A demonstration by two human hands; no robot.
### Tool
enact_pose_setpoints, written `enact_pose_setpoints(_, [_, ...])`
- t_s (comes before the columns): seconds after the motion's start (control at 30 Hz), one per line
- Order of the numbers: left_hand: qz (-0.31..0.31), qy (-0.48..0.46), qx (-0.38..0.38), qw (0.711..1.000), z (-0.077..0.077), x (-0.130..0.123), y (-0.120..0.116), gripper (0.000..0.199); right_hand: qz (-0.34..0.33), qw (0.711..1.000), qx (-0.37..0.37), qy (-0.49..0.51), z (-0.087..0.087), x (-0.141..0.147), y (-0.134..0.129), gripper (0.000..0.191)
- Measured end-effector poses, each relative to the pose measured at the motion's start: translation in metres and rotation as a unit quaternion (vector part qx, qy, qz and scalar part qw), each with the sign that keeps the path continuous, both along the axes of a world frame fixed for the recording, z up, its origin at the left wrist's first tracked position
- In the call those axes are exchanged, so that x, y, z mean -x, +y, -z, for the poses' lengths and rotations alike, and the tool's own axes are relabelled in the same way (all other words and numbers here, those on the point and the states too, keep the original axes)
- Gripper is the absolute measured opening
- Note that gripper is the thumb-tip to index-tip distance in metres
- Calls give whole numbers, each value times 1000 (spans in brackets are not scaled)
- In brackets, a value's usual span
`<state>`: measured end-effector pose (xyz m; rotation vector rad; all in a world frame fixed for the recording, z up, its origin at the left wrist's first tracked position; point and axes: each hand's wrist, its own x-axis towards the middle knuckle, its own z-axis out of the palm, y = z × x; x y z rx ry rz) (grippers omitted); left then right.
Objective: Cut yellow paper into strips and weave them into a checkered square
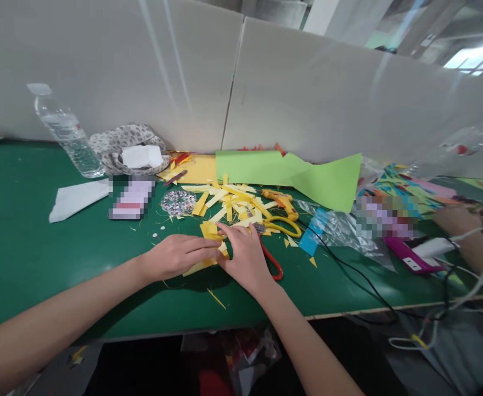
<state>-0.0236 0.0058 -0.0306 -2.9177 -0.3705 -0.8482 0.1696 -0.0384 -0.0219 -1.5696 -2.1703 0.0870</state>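
Note:
My left hand (178, 254) and my right hand (245, 256) meet over a folded piece of yellow paper (208, 231) on the green table (27, 247). Fingers of both hands press and pinch it flat against the table. Just beyond lies a heap of cut yellow paper strips (229, 201). Red-handled scissors (273, 264) lie under and right of my right hand, yellow-handled scissors (281, 225) behind them, and a yellow glue gun (278, 198) further back.
A water bottle (66, 132), a patterned cloth pouch (128, 144), white tissue (78, 198), a dish of beads (178, 202) and green paper sheets (299, 176) lie behind. Another person's arm (470, 236) rests at right among cables and coloured scraps. A grey partition (307, 93) backs the table.

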Motion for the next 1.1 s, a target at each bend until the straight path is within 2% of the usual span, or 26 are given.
enact_pose_setpoints(0.1, [-10,-27,38,999,4,-1,1,31,1,1000,-11,-8,2,0,0,52])
enact_pose_setpoints(0.27, [-108,-81,118,984,8,-5,4,26,7,1000,-24,-14,5,0,0,42])
enact_pose_setpoints(0.4, [-119,-70,171,976,8,-5,3,35,5,999,-33,-26,4,3,-2,56])
enact_pose_setpoints(0.5, [-135,-83,189,969,10,-6,3,33,-9,998,-42,-54,3,3,-3,57])
enact_pose_setpoints(0.63, [-157,-94,172,968,10,-6,5,23,-2,997,-54,-57,3,2,-4,52])
enact_pose_setpoints(0.73, [-173,-79,156,969,10,-6,6,26,0,997,-57,-57,2,0,-3,49])
enact_pose_setpoints(0.8, [-192,-66,129,971,10,-5,6,25,0,996,-57,-62,1,0,-3,49])
enact_pose_setpoints(0.9, [-212,-39,75,974,9,-3,6,12,-2,996,-54,-64,1,0,-3,50])
enact_pose_setpoints(1.0, [-192,-25,31,981,7,-4,6,11,-3,996,-57,-70,1,-1,-3,47])
enact_pose_setpoints(1.1, [-162,-49,-2,986,3,-6,6,16,-4,994,-69,-81,3,-4,-2,33])
